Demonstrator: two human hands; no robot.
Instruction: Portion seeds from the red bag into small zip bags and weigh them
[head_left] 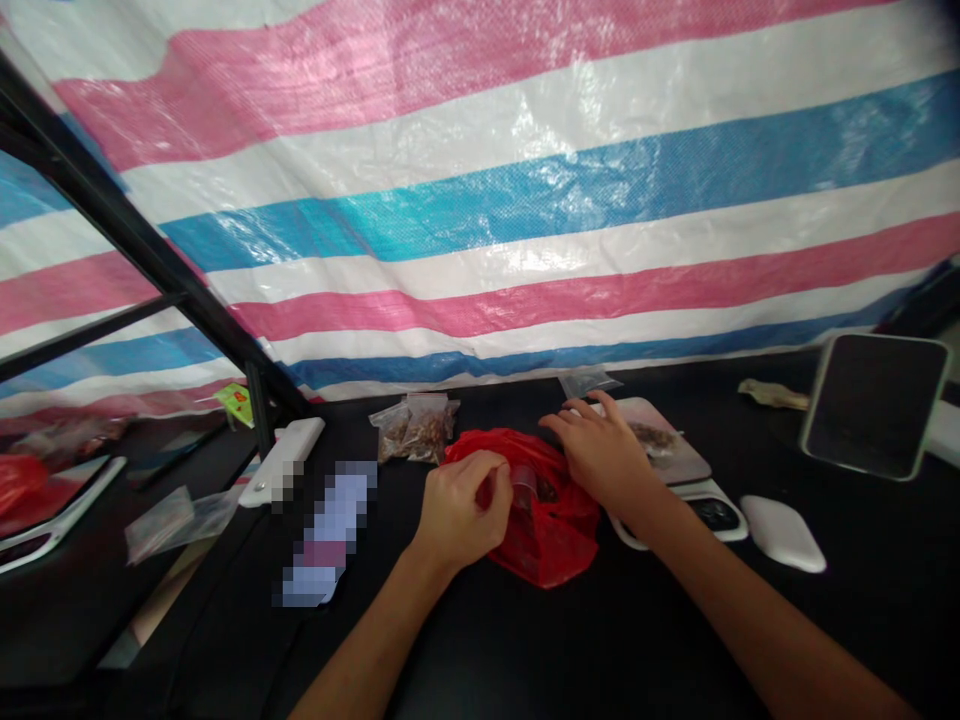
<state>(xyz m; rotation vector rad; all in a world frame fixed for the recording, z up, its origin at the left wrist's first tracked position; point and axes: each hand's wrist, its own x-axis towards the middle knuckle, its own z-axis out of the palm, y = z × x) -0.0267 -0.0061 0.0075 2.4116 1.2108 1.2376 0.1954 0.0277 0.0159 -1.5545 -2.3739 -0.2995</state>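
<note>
A crumpled red plastic bag point(559, 545) lies on the black table, its mouth gathered open. Inside the opening show a clear plastic piece point(525, 484) and some dark brown bits. My left hand point(461, 508) is closed at the bag's left rim, thumb and fingers curled together; what they pinch is hidden. Over the bag's right edge reaches my right hand point(607, 462), its fingers apart and slightly bent, with nothing seen in them. Just beyond it, a small clear bag of brown dried pieces point(657, 440) rests on a white digital scale point(731, 497).
Filled zip bags point(420, 430) lie behind my left hand. A pixelated phone-like object point(326, 540) and a white device point(289, 455) are at left; a white earbud case point(784, 532) and a tilted dark-screened stand point(874, 405) at right. Striped sheeting point(525, 230) hangs behind the table.
</note>
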